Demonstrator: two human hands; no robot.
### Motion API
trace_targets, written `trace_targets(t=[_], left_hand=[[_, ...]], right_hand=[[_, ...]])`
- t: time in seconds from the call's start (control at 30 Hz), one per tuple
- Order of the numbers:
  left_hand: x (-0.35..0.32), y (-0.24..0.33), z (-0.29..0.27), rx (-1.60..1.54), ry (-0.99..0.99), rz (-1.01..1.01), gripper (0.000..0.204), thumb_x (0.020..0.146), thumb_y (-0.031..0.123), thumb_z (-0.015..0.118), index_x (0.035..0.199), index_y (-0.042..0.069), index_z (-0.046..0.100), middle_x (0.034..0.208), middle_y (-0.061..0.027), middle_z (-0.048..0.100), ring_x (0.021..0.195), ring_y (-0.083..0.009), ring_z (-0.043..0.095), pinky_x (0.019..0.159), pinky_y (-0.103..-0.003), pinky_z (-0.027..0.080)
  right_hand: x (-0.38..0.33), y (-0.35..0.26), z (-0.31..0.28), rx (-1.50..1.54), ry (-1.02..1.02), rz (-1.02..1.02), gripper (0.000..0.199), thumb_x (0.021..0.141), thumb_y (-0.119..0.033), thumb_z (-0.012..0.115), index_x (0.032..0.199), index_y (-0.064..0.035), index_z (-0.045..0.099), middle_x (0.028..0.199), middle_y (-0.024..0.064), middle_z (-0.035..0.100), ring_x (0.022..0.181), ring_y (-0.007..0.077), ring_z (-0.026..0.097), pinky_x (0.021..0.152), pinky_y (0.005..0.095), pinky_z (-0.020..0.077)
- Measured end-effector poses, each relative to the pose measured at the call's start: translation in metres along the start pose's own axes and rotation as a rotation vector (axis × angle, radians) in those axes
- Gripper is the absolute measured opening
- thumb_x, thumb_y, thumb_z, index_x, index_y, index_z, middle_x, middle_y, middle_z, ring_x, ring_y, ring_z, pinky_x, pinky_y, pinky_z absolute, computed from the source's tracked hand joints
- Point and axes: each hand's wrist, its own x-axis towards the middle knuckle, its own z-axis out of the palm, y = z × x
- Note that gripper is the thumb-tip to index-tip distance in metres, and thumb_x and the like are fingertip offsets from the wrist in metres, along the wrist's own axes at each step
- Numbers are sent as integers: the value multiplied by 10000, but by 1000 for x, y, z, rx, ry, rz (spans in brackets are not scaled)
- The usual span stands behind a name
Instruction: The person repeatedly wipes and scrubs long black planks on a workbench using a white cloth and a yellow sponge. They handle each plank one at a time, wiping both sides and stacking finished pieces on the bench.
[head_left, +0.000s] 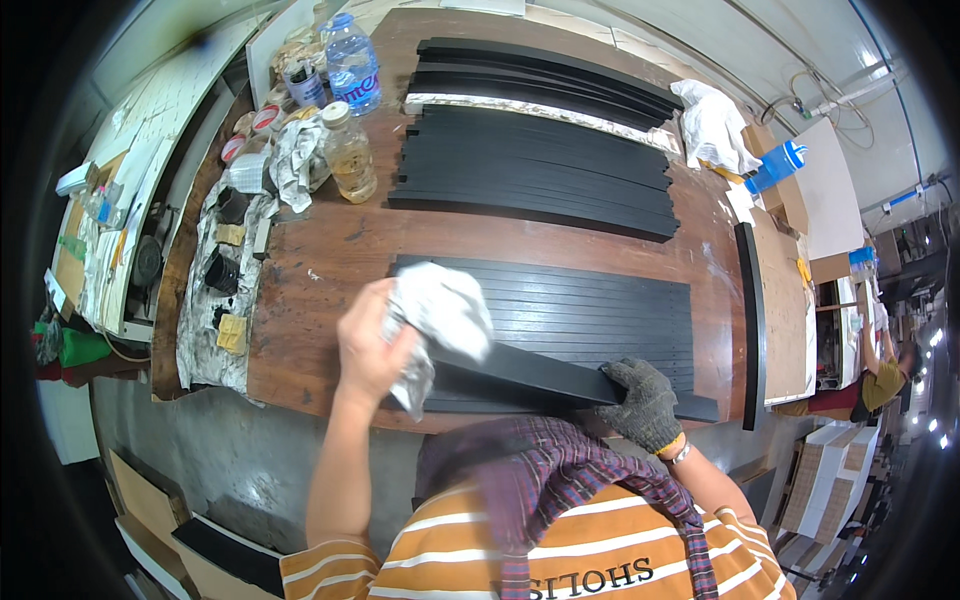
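Note:
My left hand grips a crumpled white rag and presses it on the left end of a long black strip. My right hand, in a dark knitted glove, holds that strip near its right end, lifted at a slant above a row of black strips lying side by side on the brown wooden table. Part of the strip is hidden under the rag and my glove.
More black strips lie in stacks further back. Two plastic bottles, small tins and stained paper stand at the left. A white cloth and a blue bottle are at the right. Another person works far right.

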Motion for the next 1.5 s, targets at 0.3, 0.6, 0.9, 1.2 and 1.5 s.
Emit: trace_targets(t=[0.3, 0.6, 0.9, 1.2, 1.5], left_hand=[[-62, -51, -43, -154, 554, -442, 162, 916, 2, 550, 1054, -49, 618, 965, -82, 655, 873, -160, 599, 812, -324, 489], [-102, -13, -5, -243, 620, -553, 121, 939, 0, 595, 1053, -26, 624, 969, -43, 644, 894, -113, 581, 810, -277, 481], [-139, -8, -7, -243, 671, -667, 179, 951, 47, 572, 1111, -28, 594, 1057, -61, 617, 947, -141, 586, 830, -297, 482], [-64, 19, 27, -82, 478, -480, 646, 939, -41, 470, 1562, -58, 301, 1606, -192, 358, 1466, -258, 362, 1181, -382, 301], [6, 69, 124, 311, 61, 31, 563, 855, -25, 537, 1346, 204, 690, 1270, -159, 624, 1153, -321, 591, 1037, -422, 465]], right_hand=[[95, 32, -38, -26, -119, -55, 480, 770, -412, 775, 1114, -82, 717, 1018, 167, 680, 954, 362, 668, 834, 451, 535], [221, 39, 1, -291, -225, -142, 324, 847, -359, 736, 1033, -95, 763, 1138, 163, 673, 1102, 347, 645, 937, 461, 519], [235, 68, 34, -167, 34, -126, 372, 835, -360, 737, 1089, -88, 734, 1105, 150, 702, 1106, 335, 653, 917, 456, 533], [202, 178, 58, -297, -88, -376, 435, 994, -435, 564, 1094, -51, 740, 1144, 167, 725, 1088, 344, 671, 954, 449, 517], [204, 123, 8, -54, -207, 96, 375, 977, -354, 576, 1137, -45, 716, 1104, 218, 718, 1093, 364, 668, 964, 481, 495]])
